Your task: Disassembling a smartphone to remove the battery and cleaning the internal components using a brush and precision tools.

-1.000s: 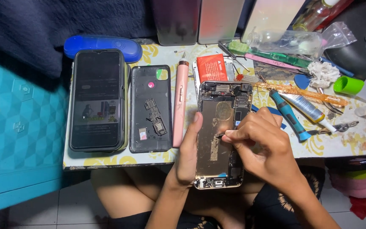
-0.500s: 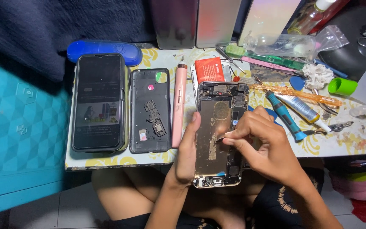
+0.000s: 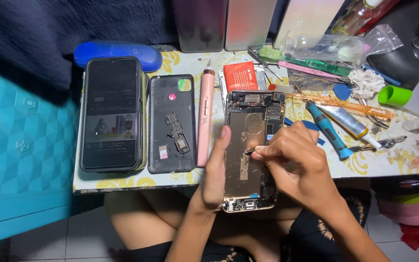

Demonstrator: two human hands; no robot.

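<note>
An opened phone chassis (image 3: 248,126), gold inside with its parts bared, lies half over the table's near edge. My left hand (image 3: 215,174) grips its left side, thumb along the frame. My right hand (image 3: 294,167) pinches a thin metal tool (image 3: 249,152) whose tip touches the chassis interior at mid height. Strips of adhesive residue run down the chassis middle.
Left of the chassis lie a pink electric screwdriver (image 3: 204,119), a black back cover (image 3: 171,123) holding small parts, and a dark-screened phone (image 3: 111,114). A red packet (image 3: 239,76), blue-handled screwdriver (image 3: 328,128), glue tube (image 3: 349,121), tweezers (image 3: 381,143) and green cap (image 3: 394,95) crowd the right.
The view has shifted slightly. My right hand's fingers have moved a little over the chassis with the tool; my left hand keeps its hold.
</note>
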